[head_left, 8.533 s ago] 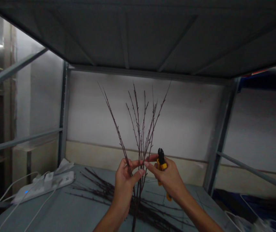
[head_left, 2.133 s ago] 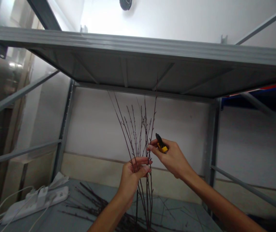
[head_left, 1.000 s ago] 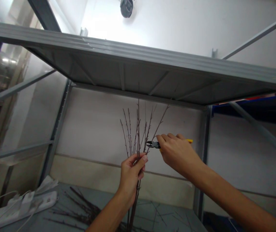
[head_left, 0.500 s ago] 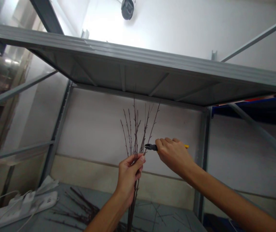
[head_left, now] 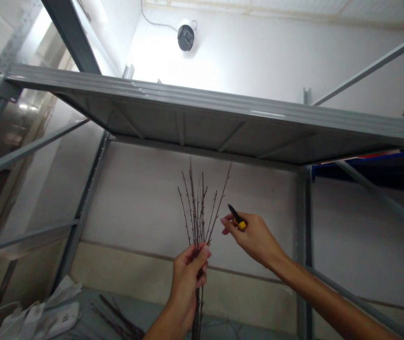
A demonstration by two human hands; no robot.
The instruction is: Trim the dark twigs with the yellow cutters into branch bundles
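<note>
My left hand grips a bunch of thin dark bare twigs upright, the tips fanning out toward the underside of the grey metal shelf. My right hand is just to the right of the twigs and holds small cutters with a black head and yellow handles, the head pointing up and left, a little apart from the twigs. More dark twigs lie on the lower shelf surface below.
A white power strip with cables sits at the lower left. Grey shelf uprights and diagonal braces frame the bay. A round camera hangs on the white wall above.
The cutters have drawn back from the twigs and turned from pointing sideways to pointing up. The bunch has sunk a little and one spreading right twig tip is gone. The view has tilted upward.
</note>
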